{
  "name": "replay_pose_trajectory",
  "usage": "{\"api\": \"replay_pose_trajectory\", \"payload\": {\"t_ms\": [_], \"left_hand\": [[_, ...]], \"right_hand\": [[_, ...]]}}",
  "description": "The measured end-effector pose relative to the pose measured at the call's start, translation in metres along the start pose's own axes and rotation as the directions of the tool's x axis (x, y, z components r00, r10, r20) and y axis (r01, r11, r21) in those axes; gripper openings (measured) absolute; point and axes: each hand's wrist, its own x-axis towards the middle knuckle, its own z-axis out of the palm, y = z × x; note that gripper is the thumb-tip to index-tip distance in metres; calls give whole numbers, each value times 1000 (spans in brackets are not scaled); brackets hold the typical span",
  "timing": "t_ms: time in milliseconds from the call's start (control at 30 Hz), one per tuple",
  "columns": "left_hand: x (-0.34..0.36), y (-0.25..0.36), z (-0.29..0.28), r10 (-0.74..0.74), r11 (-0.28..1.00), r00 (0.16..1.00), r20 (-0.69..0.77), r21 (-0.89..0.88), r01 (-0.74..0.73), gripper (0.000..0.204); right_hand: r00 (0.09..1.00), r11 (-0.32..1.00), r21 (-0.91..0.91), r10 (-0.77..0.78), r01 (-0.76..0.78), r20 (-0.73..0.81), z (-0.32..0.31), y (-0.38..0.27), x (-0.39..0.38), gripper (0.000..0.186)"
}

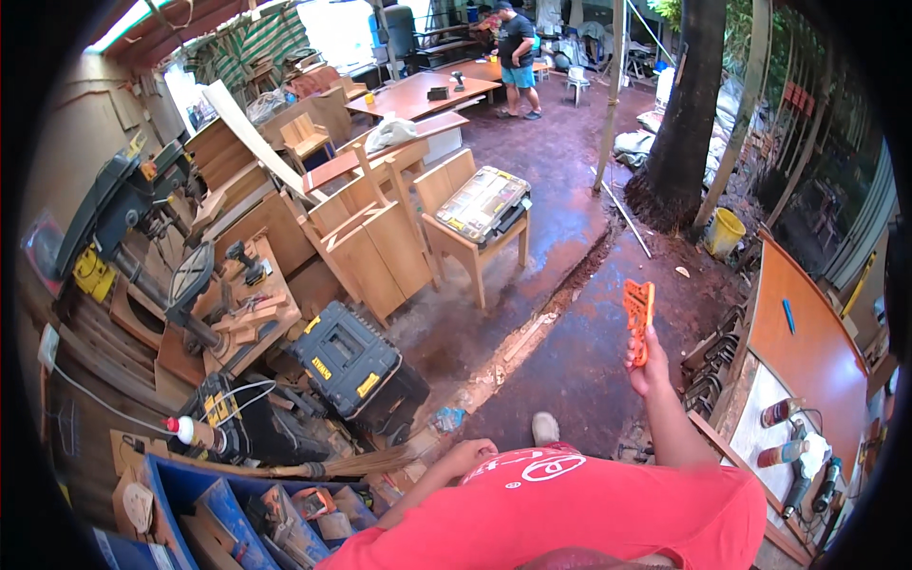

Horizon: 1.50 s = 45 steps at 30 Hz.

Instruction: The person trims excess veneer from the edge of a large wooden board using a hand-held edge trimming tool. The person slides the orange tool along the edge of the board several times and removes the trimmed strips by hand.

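My right hand is raised in front of me to the right, its fingers wrapped round the lower end of a flat orange tool with holes and notches. The tool stands upright, clear of any surface; its exact kind I cannot make out. My left hand rests low against the front of my red shirt. Its fingers are curled in, and the shirt hides whatever may be in them.
A black tool box stands ahead left, near a wooden chair carrying a clear-lidded organizer case. A blue bin sits at lower left. An orange-brown board lies at right, near bottles and power tools. Another person stands far off.
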Motion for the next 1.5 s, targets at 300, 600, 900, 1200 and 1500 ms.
{"api": "replay_pose_trajectory", "payload": {"t_ms": [300, 600, 900, 1200, 1500], "left_hand": [[162, -24, -103, -87, 995, 992, -97, 49, 92, 18], [341, -65, -220, -393, 917, 876, -281, -52, 395, 21], [570, -83, -302, -437, 892, 899, 30, 143, 429, 29], [951, 22, -407, -152, 965, 958, 241, 246, 92, 27], [1180, 122, -426, 72, 991, 997, 30, 113, -75, 26]], "right_hand": [[982, 990, -3, -141, 142, -122, -65, -71, 180, 36], [999, 999, 28, -36, 35, 27, -19, -92, 351, 34], [999, 999, -32, 15, -14, 29, -28, -104, 520, 28], [867, 885, -436, -341, 165, -363, -17, -171, 701, 15], [707, 682, -532, -678, 503, -200, -55, -292, 883, 25]]}}
